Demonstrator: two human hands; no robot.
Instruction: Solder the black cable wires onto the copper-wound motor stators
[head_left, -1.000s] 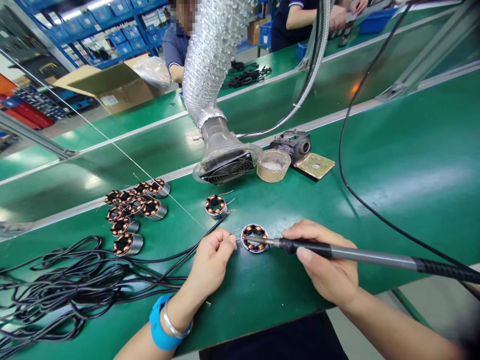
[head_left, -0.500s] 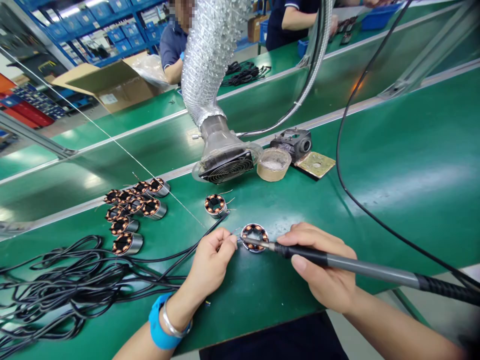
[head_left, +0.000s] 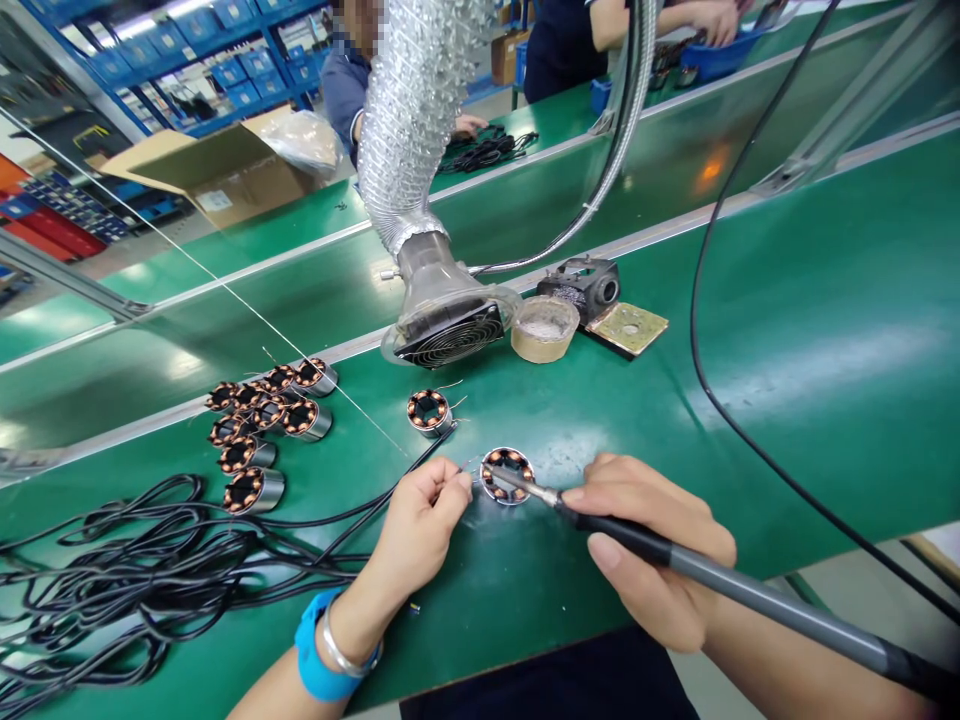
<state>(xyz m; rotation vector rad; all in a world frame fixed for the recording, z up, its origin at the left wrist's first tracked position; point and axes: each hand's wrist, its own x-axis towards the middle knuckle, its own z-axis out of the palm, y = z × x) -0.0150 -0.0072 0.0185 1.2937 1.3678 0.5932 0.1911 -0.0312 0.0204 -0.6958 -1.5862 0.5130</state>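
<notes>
My right hand (head_left: 656, 545) grips a soldering iron (head_left: 637, 538) by its dark handle, and the metal tip reaches over a motor stator (head_left: 529, 466) with copper windings. My left hand (head_left: 424, 520) pinches a thin wire (head_left: 470, 466) between thumb and forefinger, just left of that stator. Black cables (head_left: 352, 520) run toward the left hand from the left side. Another stator (head_left: 430, 413), with fine leads sticking out, stands beyond the left hand.
Several stators (head_left: 255, 490) stand at the left, behind a tangle of black cables. A fume extractor nozzle (head_left: 450, 320) hangs ahead; beside it are a round tub (head_left: 545, 328) and an iron stand (head_left: 592, 285). A black cord (head_left: 697, 330) loops at right. People work across the bench.
The soldering iron has tilted more steeply, its handle end swinging down, and its tip has shifted slightly up on the stator. My left hand has hardly moved. A co-worker's hand now reaches a blue bin.
</notes>
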